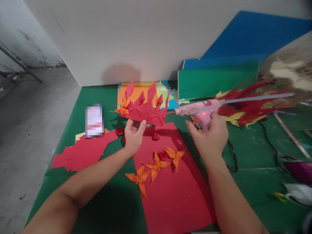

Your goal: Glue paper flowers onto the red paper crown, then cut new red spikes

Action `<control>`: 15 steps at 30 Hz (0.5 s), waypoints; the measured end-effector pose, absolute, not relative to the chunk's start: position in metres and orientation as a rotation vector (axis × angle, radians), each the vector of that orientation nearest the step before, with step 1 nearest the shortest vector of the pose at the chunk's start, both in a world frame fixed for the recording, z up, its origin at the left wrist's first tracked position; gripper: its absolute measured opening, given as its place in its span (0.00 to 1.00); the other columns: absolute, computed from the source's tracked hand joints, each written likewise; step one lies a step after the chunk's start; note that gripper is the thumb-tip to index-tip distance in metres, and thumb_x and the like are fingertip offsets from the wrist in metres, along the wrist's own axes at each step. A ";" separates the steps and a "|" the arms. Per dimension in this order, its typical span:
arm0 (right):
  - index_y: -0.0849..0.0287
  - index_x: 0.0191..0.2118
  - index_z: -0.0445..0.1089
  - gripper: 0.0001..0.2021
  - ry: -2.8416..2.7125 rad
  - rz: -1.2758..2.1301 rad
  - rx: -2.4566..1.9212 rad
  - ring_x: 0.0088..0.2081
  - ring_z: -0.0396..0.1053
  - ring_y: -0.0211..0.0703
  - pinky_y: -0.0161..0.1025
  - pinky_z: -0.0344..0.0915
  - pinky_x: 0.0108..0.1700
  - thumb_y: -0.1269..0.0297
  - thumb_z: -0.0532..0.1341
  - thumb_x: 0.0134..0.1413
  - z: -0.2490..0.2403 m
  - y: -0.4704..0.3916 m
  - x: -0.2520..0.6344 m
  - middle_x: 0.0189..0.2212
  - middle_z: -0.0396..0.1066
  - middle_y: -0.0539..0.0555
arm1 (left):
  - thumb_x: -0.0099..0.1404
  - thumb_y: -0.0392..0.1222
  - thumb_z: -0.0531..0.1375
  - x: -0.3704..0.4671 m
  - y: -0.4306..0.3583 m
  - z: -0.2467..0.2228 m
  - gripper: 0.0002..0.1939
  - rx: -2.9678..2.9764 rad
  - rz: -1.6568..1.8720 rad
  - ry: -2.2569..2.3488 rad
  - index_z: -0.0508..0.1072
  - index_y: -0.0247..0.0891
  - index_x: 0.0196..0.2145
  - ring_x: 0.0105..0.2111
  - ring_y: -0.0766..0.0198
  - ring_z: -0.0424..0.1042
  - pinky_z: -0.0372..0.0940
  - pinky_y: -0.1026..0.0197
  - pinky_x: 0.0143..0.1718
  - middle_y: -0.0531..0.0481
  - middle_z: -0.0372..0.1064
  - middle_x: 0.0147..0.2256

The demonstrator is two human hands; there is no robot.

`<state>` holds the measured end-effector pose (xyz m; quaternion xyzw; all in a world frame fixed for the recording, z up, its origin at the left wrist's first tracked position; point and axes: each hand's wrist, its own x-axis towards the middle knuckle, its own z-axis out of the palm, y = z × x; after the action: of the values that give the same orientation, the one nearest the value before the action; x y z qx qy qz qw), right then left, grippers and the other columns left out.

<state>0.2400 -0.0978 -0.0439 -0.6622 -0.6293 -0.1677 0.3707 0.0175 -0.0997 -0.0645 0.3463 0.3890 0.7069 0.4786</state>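
My left hand [134,135] pinches the lower edge of a red folded paper piece [146,112], raised above the green table. Pointed red tips stand along its top, and an orange folded flower [124,106] sits at its left end. In my right hand [211,135] is a pink glue gun [195,109], its nozzle pointing left, close to the red piece's right edge. A long clear glue stick [258,97] sticks out of its back. Below lies a large red sheet [175,195] with orange paper butterflies [156,165] and small dark red flowers on it.
On the left lie a phone [94,121] and cut red paper [83,152]. Coloured sheets [140,89] rest against a white board [136,39]. To the right are a green box [216,79], red and yellow paper flames [243,110] and a black cable [270,146].
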 end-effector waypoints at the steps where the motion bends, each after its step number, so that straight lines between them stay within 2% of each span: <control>1: 0.59 0.42 0.67 0.25 -1.629 -0.386 -1.742 0.33 0.65 0.52 0.43 0.59 0.32 0.42 0.60 0.49 -0.046 -0.097 0.241 0.30 0.67 0.57 | 0.52 0.50 0.69 0.017 -0.099 -0.065 0.18 0.845 1.763 0.955 0.71 0.40 0.37 0.29 0.69 0.75 0.73 0.63 0.36 0.54 0.75 0.32; 5: 0.62 0.48 0.67 0.25 -1.785 -0.163 -1.904 0.42 0.68 0.57 0.44 0.62 0.37 0.47 0.58 0.52 -0.051 -0.096 0.243 0.39 0.70 0.64 | 0.53 0.49 0.69 0.016 -0.096 -0.065 0.18 0.829 1.859 0.959 0.71 0.40 0.38 0.33 0.68 0.75 0.73 0.64 0.38 0.54 0.74 0.34; 12: 0.61 0.42 0.69 0.21 -2.016 0.031 -1.954 0.39 0.68 0.56 0.45 0.61 0.36 0.48 0.58 0.53 -0.056 -0.097 0.238 0.37 0.72 0.63 | 0.52 0.49 0.70 0.016 -0.096 -0.064 0.18 0.803 1.850 0.936 0.70 0.40 0.35 0.32 0.69 0.74 0.73 0.63 0.38 0.54 0.74 0.33; 15: 0.62 0.41 0.69 0.23 -2.078 0.055 -1.898 0.37 0.68 0.55 0.45 0.61 0.36 0.45 0.57 0.54 -0.061 -0.096 0.239 0.35 0.72 0.63 | 0.52 0.49 0.70 0.017 -0.097 -0.064 0.17 0.795 1.845 0.930 0.70 0.40 0.35 0.32 0.69 0.74 0.73 0.63 0.38 0.55 0.73 0.32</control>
<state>0.2393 -0.0956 -0.0609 -0.6654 -0.7283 0.0194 0.1628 0.0167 -0.0967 -0.0642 0.3211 0.3757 0.7453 0.4476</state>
